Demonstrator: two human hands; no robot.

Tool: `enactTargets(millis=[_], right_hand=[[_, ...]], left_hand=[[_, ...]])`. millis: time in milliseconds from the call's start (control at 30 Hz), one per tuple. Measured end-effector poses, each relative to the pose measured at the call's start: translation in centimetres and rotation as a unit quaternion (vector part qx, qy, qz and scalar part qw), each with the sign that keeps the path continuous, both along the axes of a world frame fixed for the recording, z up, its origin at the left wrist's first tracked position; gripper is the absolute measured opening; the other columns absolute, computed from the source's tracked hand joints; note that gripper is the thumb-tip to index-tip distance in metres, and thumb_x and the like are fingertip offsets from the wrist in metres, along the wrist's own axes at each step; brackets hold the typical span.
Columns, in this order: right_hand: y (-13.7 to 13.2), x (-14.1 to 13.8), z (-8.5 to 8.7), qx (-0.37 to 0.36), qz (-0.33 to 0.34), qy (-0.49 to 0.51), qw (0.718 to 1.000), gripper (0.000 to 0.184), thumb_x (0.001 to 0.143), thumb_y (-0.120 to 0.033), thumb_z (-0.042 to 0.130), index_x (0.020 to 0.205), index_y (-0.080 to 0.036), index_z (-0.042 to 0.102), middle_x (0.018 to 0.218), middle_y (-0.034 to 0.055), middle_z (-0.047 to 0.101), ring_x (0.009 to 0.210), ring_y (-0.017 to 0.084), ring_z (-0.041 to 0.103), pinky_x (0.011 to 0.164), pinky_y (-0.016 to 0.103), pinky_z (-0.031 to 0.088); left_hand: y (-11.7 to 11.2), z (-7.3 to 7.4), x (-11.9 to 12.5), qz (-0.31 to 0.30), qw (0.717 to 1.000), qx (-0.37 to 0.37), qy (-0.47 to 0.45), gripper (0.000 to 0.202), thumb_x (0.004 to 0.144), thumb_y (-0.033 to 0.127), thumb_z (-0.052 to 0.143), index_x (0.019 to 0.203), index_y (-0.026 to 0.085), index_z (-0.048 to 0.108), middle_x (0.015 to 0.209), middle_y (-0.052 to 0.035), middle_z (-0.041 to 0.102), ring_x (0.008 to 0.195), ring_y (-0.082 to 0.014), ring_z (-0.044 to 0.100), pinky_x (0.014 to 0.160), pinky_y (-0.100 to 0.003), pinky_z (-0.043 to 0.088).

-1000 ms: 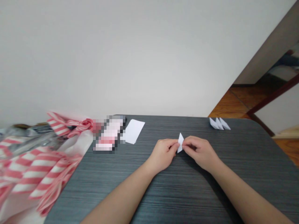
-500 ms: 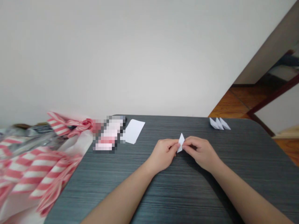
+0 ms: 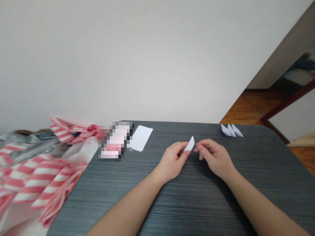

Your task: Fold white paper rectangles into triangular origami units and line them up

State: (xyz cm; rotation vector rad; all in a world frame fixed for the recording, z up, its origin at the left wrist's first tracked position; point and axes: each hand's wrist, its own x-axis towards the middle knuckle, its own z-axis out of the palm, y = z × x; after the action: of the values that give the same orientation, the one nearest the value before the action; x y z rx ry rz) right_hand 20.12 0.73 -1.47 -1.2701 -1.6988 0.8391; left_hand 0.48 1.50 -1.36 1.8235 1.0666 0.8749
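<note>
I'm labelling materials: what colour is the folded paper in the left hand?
The folded paper in the left hand is white, seen in the head view.

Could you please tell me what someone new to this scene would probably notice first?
Probably the red-and-white striped cloth heaped left of the dark table. Next, near the middle, the small folded white paper held in the left hand, with the right hand just apart from it. Three similar folded pieces lie near the table's far right corner.

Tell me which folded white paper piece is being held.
The single piece in the left hand; the other three lie together, far right on the table.
</note>
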Motion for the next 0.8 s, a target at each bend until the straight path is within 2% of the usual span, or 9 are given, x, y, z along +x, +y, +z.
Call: enactTargets(millis=[67, 133, 233, 400, 600, 700, 800], right_hand=[[0.17, 0.06, -0.49, -0.024, -0.021, 0.047, 0.998, 0.018, 0.097, -0.031, 0.05, 0.105, -0.019, 0.06, 0.076, 0.0022, 0.068, 0.054, 0.014, 0.059, 0.055, 0.027, 0.049], [0.34, 0.13, -0.8, -0.034, -0.022, 0.054, 0.998, 0.019, 0.096, -0.032, 0.05, 0.108, -0.019, 0.059, 0.074, 0.0013, 0.066, 0.054, 0.013, 0.058, 0.054, 0.027, 0.048], [0.42, 0.26, -0.81, -0.033, -0.019, 0.031, 0.999, 0.016, 0.095, -0.031, 0.053, 0.099, -0.019, 0.062, 0.068, -0.0002, 0.063, 0.054, 0.014, 0.057, 0.054, 0.026, 0.046], [0.19, 0.41, -0.46, -0.033, -0.015, -0.006, 0.999, 0.018, 0.095, -0.031, 0.053, 0.083, -0.02, 0.061, 0.062, -0.0014, 0.059, 0.057, 0.014, 0.056, 0.059, 0.026, 0.044], [0.26, 0.39, -0.58, -0.031, -0.029, 0.021, 0.999, 0.019, 0.096, -0.034, 0.052, 0.091, -0.019, 0.062, 0.059, -0.0026, 0.058, 0.055, 0.014, 0.055, 0.056, 0.026, 0.044], [0.35, 0.45, -0.62, -0.022, -0.042, 0.015, 0.999, 0.021, 0.095, -0.036, 0.054, 0.089, -0.019, 0.063, 0.061, -0.0011, 0.06, 0.055, 0.015, 0.057, 0.056, 0.026, 0.046], [0.32, 0.51, -0.49, -0.004, -0.069, 0.022, 0.997, 0.022, 0.095, -0.038, 0.054, 0.09, -0.019, 0.065, 0.066, 0.0005, 0.064, 0.056, 0.015, 0.059, 0.057, 0.027, 0.049]], left_hand=[[-0.05, 0.23, -0.09, -0.018, 1.0, 0.0, 0.011, 0.032, 0.096, 0.025, 0.048, 0.123, 0.021, 0.065, 0.094, -0.0055, 0.065, 0.075, -0.0151, 0.058, 0.07, -0.026, 0.047], [-0.11, 0.46, -0.14, -0.036, 0.999, 0.006, 0.024, 0.034, 0.097, 0.024, 0.045, 0.125, 0.022, 0.065, 0.092, -0.0053, 0.064, 0.077, -0.0155, 0.058, 0.071, -0.026, 0.047], [-0.13, 0.52, -0.13, -0.045, 0.998, 0.011, 0.034, 0.036, 0.098, 0.023, 0.044, 0.127, 0.023, 0.065, 0.088, -0.0046, 0.063, 0.077, -0.0158, 0.058, 0.072, -0.026, 0.047], [0.1, 0.14, -0.11, -0.007, 1.0, -0.019, 0.008, 0.035, 0.096, 0.025, 0.048, 0.126, 0.02, 0.064, 0.089, -0.0042, 0.062, 0.071, -0.0137, 0.056, 0.069, -0.026, 0.047], [0.14, 0.12, -0.13, -0.024, 0.999, -0.038, -0.001, 0.026, 0.094, 0.027, 0.052, 0.11, 0.021, 0.072, 0.086, -0.0026, 0.06, 0.065, -0.0108, 0.055, 0.063, -0.024, 0.046], [0.06, -0.08, 0.1, 0.004, 0.994, -0.086, -0.065, 0.026, 0.092, 0.027, 0.055, 0.115, 0.019, 0.066, 0.083, -0.0004, 0.058, 0.058, -0.0087, 0.053, 0.056, -0.022, 0.044], [0.14, -0.15, 0.38, 0.057, 0.975, -0.153, -0.151, 0.025, 0.09, 0.029, 0.056, 0.111, 0.017, 0.057, 0.076, 0.0029, 0.056, 0.049, -0.0072, 0.049, 0.048, -0.02, 0.041]])
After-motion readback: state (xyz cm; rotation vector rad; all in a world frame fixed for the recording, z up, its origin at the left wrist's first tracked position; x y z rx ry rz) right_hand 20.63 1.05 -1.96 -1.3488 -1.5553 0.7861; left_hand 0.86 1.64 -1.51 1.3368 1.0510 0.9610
